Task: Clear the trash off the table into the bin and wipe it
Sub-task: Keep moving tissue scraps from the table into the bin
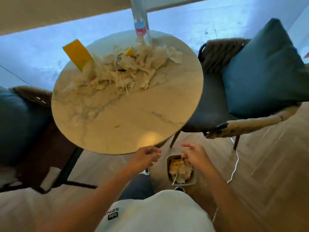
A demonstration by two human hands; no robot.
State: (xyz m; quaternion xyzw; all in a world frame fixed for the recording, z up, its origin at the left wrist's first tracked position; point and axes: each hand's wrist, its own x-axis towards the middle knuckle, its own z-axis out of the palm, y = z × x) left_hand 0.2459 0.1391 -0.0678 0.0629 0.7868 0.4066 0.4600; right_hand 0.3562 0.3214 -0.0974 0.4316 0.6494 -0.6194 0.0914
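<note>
Trash [123, 72] heaped on table [127, 124]; both hands' fingers loosely curled, empty, above bin [168, 166].

Herringbone wood floor [260, 164]; woven chairs left [31, 92] and right [222, 52] with dark teal cushions [265, 69]; pale wall [41, 9] far.

Table [127, 104]: marble-look top, smooth, glossy (a lamp glare is seen near its front edge). Trash pile [120, 72]: crumpled paper, matt. Bottle [139, 22]: clear plastic, with a glossy label. Box [77, 53]: yellow card, matt. Bin [168, 166]: smooth matt plastic. Floor [259, 164]: wood, herringbone laid, satin. Chairs [215, 52]: woven cord backs. Cushion [265, 67]: teal cloth, matt.
</note>
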